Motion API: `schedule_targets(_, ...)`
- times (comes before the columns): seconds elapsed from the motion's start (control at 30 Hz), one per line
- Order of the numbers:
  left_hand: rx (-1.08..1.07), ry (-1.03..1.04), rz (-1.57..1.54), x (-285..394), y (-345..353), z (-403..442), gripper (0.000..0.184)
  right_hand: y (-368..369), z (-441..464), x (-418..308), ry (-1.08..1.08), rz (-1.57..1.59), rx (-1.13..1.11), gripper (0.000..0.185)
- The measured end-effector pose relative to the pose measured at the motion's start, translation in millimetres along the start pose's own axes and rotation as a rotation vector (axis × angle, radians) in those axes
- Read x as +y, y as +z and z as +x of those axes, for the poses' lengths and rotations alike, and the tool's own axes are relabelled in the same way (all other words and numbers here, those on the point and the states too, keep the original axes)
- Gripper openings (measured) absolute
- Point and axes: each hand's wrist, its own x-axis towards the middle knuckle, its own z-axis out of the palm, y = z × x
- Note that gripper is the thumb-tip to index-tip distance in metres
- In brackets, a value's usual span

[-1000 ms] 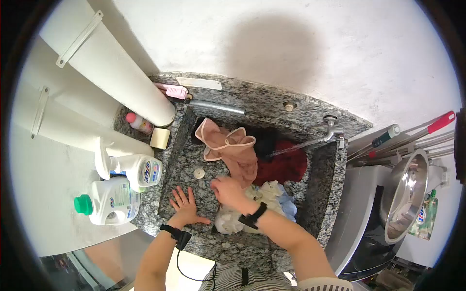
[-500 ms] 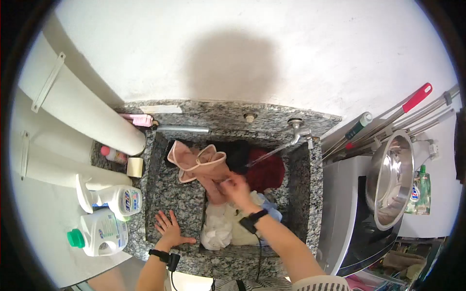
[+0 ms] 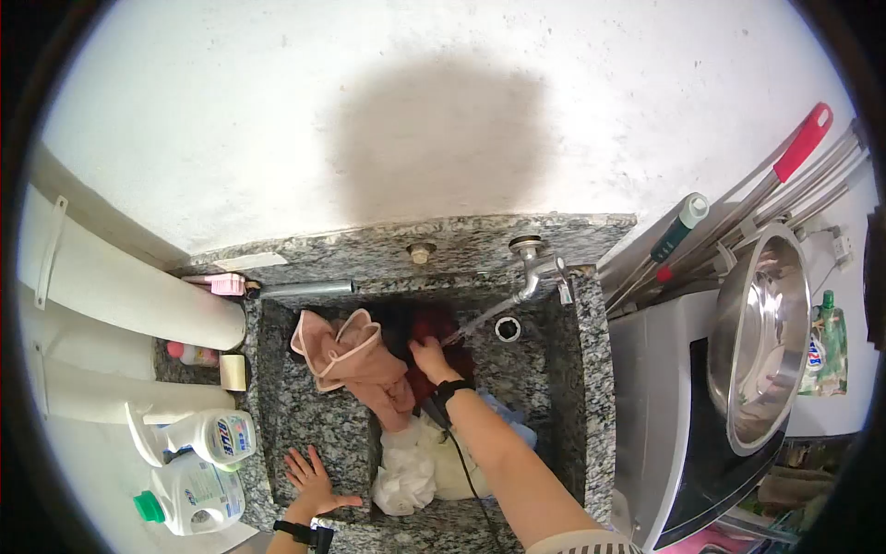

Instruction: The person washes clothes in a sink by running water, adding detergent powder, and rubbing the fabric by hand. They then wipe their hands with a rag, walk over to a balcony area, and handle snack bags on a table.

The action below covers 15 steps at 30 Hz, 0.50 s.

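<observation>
My right hand (image 3: 431, 358) is closed on a dark red cloth (image 3: 432, 325) in the sink, beside the stream of water from the tap (image 3: 540, 277). My left hand (image 3: 312, 489) lies flat on the granite ledge of the sink (image 3: 314, 425), fingers spread, holding nothing. Between the hands a pink garment with pale trim (image 3: 355, 360) is draped over the raised ledge. Black cloth (image 3: 395, 323) lies partly hidden behind it. Toward the front of the sink sit a white cloth (image 3: 404, 475), a cream cloth (image 3: 452, 462) and some light blue cloth (image 3: 512, 420).
A round drain (image 3: 508, 329) shows below the tap. At left stand a spray bottle (image 3: 217, 436), a green-capped jug (image 3: 198, 499) and large white pipes (image 3: 148, 277). On the right are a metal basin (image 3: 761, 342), a washing machine (image 3: 651, 369) and several long-handled tools (image 3: 678, 226).
My right hand has gone from the pink garment to the red cloth. That cloth has shifted left, uncovering the drain. My left hand stays on the ledge while the view has shifted.
</observation>
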Motion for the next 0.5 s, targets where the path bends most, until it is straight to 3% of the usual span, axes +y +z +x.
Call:
schedule_targets(0.07,0.006,-0.008,-0.016,2.0,-0.2,-5.4,0.156,-21.8,-6.4,3.5,0.07,-0.057,0.009,0.036)
schedule_targets(0.13,-0.004,-0.005,-0.025,3.9,-2.9,-5.9,0.156,-62.1,-20.5,-8.1,-0.072,-0.27,0.031,0.037)
schedule_targets(0.17,-0.015,-0.006,-0.031,5.0,-3.6,-6.3,0.157,-82.4,-33.0,-15.4,-0.04,-0.225,0.063,0.035)
schedule_targets(0.2,-0.017,-0.003,-0.037,5.5,-4.6,-6.5,0.157,-93.9,-28.0,10.7,-0.109,-0.237,0.186,0.035)
schedule_targets(0.23,-0.041,-0.007,-0.032,5.9,-6.2,-6.0,0.156,-115.2,-40.4,-0.9,-0.031,-0.379,0.303,0.036)
schedule_targets(0.27,-0.065,-0.013,-0.029,6.3,-7.4,-5.7,0.156,-132.5,-42.7,-1.2,-0.049,-0.271,0.38,0.035)
schedule_targets(0.33,-0.059,-0.021,-0.037,8.4,-8.6,-8.0,0.156,-156.2,-36.9,8.2,-0.219,-0.562,0.59,0.036)
schedule_targets(0.5,-0.037,-0.025,-0.035,6.3,-6.4,-6.9,0.156,-177.4,-12.4,27.1,-0.255,-0.72,0.562,0.04)
